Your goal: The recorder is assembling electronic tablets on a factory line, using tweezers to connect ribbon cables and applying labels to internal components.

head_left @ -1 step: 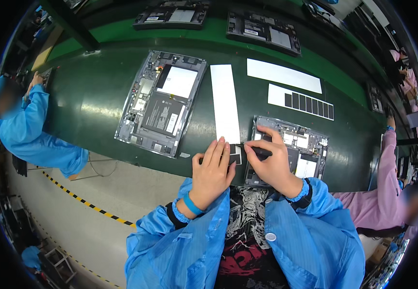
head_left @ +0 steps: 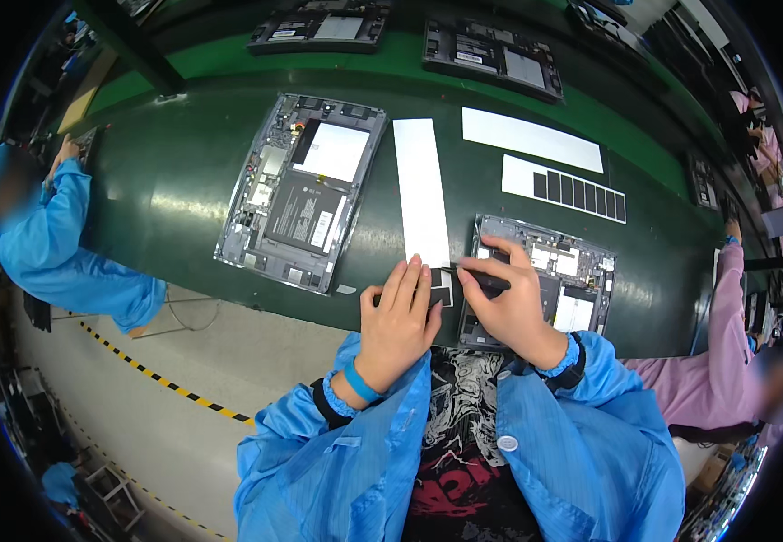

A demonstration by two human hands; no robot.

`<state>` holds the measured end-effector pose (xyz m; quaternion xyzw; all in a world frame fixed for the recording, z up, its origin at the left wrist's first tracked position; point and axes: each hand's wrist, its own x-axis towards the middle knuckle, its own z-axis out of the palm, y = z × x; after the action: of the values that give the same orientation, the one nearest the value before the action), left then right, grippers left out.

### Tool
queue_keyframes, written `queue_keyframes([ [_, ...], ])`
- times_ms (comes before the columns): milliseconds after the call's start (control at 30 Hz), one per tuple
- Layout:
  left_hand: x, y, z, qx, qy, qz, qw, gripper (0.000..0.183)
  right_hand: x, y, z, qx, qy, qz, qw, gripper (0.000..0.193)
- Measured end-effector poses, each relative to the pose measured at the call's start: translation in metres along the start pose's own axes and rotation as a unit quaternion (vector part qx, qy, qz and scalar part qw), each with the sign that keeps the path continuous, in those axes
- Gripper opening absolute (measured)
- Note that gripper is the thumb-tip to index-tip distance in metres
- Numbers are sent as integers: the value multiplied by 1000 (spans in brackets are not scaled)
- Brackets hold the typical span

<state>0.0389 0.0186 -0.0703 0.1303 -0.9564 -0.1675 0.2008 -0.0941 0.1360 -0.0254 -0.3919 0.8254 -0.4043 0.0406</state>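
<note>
Head view looks almost the same as before: the flat left hand touches the white strip on the green table; the right hand pinches a black tool close by.

A long, dark green counter goes across the room. Light makes a soft, shiny patch on its left part. Along its far side runs a brighter green strip. A thick, dark post stands at the far left, near a tan board. The floor is pale gray and looks smooth. A yellow and black striped line goes across it at a slant. Thin, bent metal bars show just beside the counter. Down at the lower left is a pale frame, too small to tell well.
</note>
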Motion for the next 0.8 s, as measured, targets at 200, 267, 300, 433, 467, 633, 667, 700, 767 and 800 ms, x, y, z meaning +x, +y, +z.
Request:
queue_keyframes([
  [200,0,5,-3,25,-9,-7,1000,49,0,3,3,18,5,5,1000,21],
  [267,0,5,-3,28,-9,-3,1000,48,0,4,3,41,-3,25,999,21],
  [300,0,5,-3,32,-7,0,999,48,0,5,3,65,-11,42,997,21],
  [433,0,6,-4,35,-9,-1,999,48,-1,2,-1,164,-4,77,983,19],
  [467,0,6,-4,40,-11,-1,999,47,-2,3,-2,207,-1,85,975,18],
  [633,5,5,-10,18,-34,-12,999,46,-5,15,-17,285,13,104,953,14],
  [667,4,5,-9,29,-35,-8,999,46,-4,16,-19,223,5,93,970,13],
  [700,4,4,-7,40,-35,-4,999,46,-3,15,-23,160,-3,82,984,12],
  [767,4,7,-8,58,-42,0,997,47,1,4,-20,121,-24,46,991,14],
  [800,4,8,-8,76,-46,3,996,48,2,3,-17,85,-20,17,996,14],
])
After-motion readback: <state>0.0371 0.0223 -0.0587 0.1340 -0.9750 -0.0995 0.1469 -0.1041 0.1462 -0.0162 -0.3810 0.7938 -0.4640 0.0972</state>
